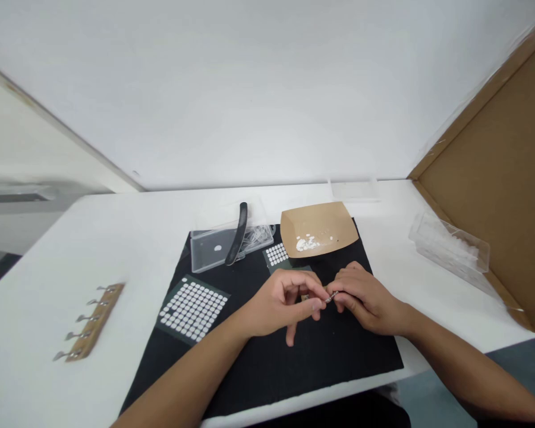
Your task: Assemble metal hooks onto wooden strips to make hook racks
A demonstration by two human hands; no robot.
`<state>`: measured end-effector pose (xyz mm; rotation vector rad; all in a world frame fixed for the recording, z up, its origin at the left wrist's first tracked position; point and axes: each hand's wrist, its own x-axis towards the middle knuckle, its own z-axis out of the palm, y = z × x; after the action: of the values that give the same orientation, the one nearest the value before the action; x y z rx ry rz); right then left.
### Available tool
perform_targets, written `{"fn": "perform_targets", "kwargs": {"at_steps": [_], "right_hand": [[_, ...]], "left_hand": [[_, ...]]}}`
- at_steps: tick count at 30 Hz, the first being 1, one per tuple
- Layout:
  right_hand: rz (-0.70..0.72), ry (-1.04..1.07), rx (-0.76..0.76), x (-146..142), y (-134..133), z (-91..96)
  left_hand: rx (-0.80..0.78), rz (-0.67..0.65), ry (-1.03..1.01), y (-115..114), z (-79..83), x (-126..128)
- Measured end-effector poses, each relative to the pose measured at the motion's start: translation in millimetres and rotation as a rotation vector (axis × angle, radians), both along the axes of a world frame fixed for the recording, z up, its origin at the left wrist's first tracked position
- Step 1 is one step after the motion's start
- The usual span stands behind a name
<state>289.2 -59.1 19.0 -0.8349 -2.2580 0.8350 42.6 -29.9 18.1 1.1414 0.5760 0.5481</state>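
Observation:
My left hand [283,303] and my right hand [365,297] meet over a black mat [294,362] in the middle of a white table [129,220]. Between their fingertips both pinch a small metal piece [332,296]; it is too small to name. The fingers of each hand are curled and pressed together. A dark sheet of white round stickers [191,309] lies on the mat left of my left hand. A smaller sticker sheet [277,254] lies just beyond my hands. A brown paper tray [318,229] with white scraps stands behind it.
A clear plastic box [227,241] with a black curved tool [238,241] across it sits at the mat's far left. A wooden rack with metal hooks [91,321] lies at left. Clear plastic trays [450,246] lie at right beside a brown board [494,160].

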Motion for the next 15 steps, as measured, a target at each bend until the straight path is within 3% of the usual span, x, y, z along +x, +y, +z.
{"fn": "perform_targets", "kwargs": {"at_steps": [15], "right_hand": [[-0.032,-0.021,0.126,1.5,-0.5,-6.2]], "left_hand": [[0.070,0.040,0.076,-1.7,0.8,1.9]]}}
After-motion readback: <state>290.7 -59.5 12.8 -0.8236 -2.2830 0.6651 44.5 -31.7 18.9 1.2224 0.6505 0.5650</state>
